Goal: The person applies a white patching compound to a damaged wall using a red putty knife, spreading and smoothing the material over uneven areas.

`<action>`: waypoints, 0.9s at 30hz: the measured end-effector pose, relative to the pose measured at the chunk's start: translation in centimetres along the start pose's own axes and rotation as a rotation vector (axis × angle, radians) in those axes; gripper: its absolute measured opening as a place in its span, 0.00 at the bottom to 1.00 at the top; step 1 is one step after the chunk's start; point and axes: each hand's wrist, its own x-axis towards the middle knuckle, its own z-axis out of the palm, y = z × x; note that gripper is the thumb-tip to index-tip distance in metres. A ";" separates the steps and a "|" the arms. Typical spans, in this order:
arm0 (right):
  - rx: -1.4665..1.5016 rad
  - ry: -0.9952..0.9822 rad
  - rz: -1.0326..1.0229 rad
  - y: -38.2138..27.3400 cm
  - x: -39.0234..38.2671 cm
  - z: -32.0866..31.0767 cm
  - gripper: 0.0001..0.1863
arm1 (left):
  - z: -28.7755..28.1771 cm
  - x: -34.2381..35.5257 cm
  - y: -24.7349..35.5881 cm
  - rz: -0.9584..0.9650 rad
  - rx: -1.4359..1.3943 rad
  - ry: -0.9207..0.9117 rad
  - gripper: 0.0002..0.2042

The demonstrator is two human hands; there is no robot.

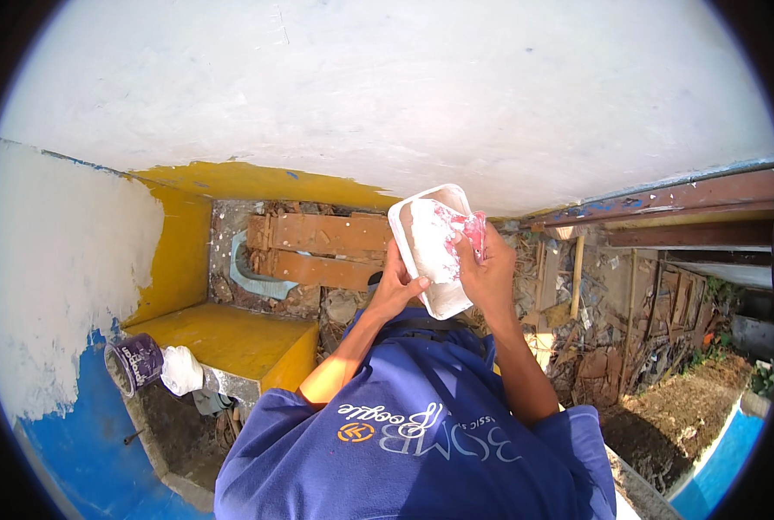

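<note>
Paste (431, 241), white and smeared thickly, lies in a white rectangular plastic tray (447, 305) held tilted in front of the person's chest. The left hand (397, 290) is narrowed around the tray's lower left side, thumb over the rim and fingers beneath. The right hand (490, 269) grips a red flat spreader (473, 228) streaked with white, at the tray's right side; whether its edge touches the paste, I cannot tell. Both forearms rise from the sleeves of a blue printed T-shirt (378, 459).

Ahead stands a wall (361, 87) coated mostly white, with a mustard-yellow strip (248, 178) along its bottom. The left wall (62, 260) shows 3 colours: white above, yellow near the corner and blue lower down. Below the corner, 2 reddish-brown boards (328, 232) lie over the littered ground, just beside a pale blue curved piece (261, 283). Nearer, at left, is a yellow ledge (218, 336); beside it are a purple bucket (140, 359), tilted, and a crumpled white bag (181, 370). On the right, a brown beam (673, 201) runs above scattered wood scraps, with bare soil (703, 403) farther right.
</note>
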 end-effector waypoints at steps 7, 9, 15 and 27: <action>-0.019 -0.114 -0.092 1.2 1.2 0.4 0.08 | -0.9 0.1 0.0 -0.098 0.065 -0.010 0.48; 0.021 -0.200 -0.033 2.0 1.8 -0.6 0.08 | -1.0 0.1 -0.3 -0.137 0.034 -0.023 0.48; -0.097 -0.278 0.024 2.4 0.6 -0.9 0.09 | -0.9 0.6 -0.2 -0.168 -0.148 0.009 0.45; -0.191 -0.013 0.090 2.2 -0.5 -1.0 0.09 | -2.4 2.6 -0.4 -0.230 -0.114 -0.050 0.43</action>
